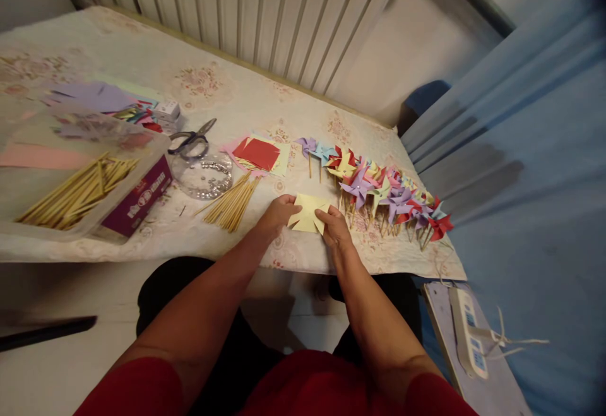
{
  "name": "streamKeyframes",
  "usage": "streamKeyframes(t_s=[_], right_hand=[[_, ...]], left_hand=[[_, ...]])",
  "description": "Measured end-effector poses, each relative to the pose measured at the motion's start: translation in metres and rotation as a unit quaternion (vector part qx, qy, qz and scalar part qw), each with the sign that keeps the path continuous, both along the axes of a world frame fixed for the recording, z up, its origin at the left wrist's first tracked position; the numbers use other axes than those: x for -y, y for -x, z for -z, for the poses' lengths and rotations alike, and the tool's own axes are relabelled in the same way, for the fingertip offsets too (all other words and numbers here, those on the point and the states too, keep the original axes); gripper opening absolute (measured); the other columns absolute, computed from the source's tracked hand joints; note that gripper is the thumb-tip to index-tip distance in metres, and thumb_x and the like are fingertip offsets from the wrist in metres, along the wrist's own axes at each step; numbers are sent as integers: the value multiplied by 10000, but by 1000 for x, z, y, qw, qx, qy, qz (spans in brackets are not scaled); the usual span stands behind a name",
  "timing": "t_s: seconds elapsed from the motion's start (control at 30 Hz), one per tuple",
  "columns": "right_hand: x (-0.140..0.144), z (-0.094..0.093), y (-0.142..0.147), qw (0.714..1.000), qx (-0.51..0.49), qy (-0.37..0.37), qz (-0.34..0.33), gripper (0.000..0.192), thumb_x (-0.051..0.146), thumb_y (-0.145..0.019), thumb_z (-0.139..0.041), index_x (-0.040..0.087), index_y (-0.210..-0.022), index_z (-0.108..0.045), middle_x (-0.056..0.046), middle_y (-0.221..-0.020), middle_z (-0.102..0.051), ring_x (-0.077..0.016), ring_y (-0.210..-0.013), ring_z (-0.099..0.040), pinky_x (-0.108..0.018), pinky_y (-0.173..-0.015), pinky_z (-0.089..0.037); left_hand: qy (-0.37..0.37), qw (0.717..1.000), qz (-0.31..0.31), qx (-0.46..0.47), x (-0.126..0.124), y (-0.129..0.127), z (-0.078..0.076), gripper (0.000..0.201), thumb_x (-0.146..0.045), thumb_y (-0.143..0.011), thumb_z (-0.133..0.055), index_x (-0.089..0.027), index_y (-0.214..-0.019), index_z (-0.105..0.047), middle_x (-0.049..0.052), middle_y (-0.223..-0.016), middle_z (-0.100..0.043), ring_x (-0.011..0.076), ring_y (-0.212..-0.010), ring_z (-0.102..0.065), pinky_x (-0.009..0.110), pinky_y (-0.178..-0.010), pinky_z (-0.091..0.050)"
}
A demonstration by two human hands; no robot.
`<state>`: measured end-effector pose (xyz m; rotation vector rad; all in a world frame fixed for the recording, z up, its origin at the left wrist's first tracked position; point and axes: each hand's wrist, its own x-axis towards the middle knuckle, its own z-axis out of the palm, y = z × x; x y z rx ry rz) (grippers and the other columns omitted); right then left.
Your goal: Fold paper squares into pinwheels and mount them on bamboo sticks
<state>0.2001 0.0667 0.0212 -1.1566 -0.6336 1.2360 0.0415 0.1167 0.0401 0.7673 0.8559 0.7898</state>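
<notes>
On table edge, one yellow paper square (308, 213), left hand (279, 213) and right hand (335, 226) each pinching it, grip closed.

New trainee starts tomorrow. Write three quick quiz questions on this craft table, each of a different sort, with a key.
1. True or false: both hands hold the yellow paper square.
2. What lies nearest the left hand? A) scissors B) loose bundle of wooden sticks C) red paper stack
3. Fill in: the finished pinwheels lie in a row to the ____ of the right hand.

Key: 1 true; 2 B; 3 right.
</notes>
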Motion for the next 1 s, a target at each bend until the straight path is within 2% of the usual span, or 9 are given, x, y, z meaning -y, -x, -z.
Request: streamKeyframes(t_s=[0.17, 0.33, 0.6, 0.83, 1.0], right_hand=[[0, 1, 1, 1000, 12, -10, -16, 387, 262, -567, -870, 180, -908, -706, -41, -844, -776, -269, -840, -730, -420, -823, -604], [1, -4, 3, 999, 18, -8, -38, 402, 271, -557, -870, 181, -920, -725, -48, -877, -782, -271, -892, -724, -401, -839, -590], [2, -7, 3, 998, 32, -8, -56, 407, 290, -550, -879, 177, -917, -745, -45, -885, -786, -269, -881, -728, -411, -890, -561], [0, -5, 5, 997, 44, 0, -63, 359, 295, -537, -873, 185, -857, -752, -43, -861, -784, -260, -856, -728, -396, -864, -567], [0, -5, 4, 998, 35, -9, -50, 379, 276, -546, -870, 183, -893, -747, -48, -893, -788, -274, -937, -722, -417, -932, -545]], left_hand=[[-14, 1000, -16, 4, 1, -1, -2, 190, -63, -666, -623, -151, -831, -588, -12, -672, -663, 132, -577, -606, 266, -650, -495], [-22, 999, -31, 22, 0, -2, 4, 202, -102, -654, -625, -155, -845, -583, -4, -708, -671, 155, -646, -645, 269, -646, -500], [-19, 997, -54, 44, -2, -5, 8, 230, -147, -648, -646, -156, -866, -573, -6, -697, -670, 151, -605, -633, 268, -606, -496], [-25, 997, -38, 56, 1, -9, 13, 232, -156, -640, -661, -164, -859, -585, -9, -710, -684, 153, -627, -648, 260, -614, -496], [-10, 998, -51, 47, 2, -7, 7, 302, -173, -635, -698, -155, -910, -575, 13, -772, -698, 172, -692, -668, 297, -684, -521]])
